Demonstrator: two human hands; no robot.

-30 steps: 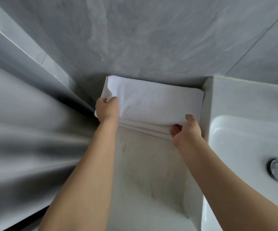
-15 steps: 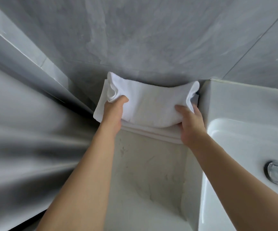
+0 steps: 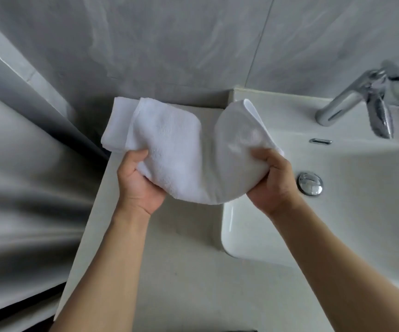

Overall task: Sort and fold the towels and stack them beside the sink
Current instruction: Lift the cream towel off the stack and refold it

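A folded white towel [image 3: 188, 159] sags between my two hands above the counter, beside the sink [image 3: 351, 212]. My left hand [image 3: 137, 180] grips its left end from below, thumb on top. My right hand [image 3: 271, 180] grips its right end, whose corner sticks up over the sink's rim. Behind the left end, another white towel [image 3: 115, 125] lies on the counter against the back wall, partly hidden by the held one.
The pale counter [image 3: 181, 271] runs toward me on the sink's left. A chrome tap [image 3: 361, 99] stands at the back right, with a chrome drain plug [image 3: 309, 183] in the basin. Grey tiled walls close in behind and on the left.
Both hands took hold of the top towel's ends and lifted it off the stack, pulling it toward me. It now hangs bent between them. The view shifted right, showing the tap.
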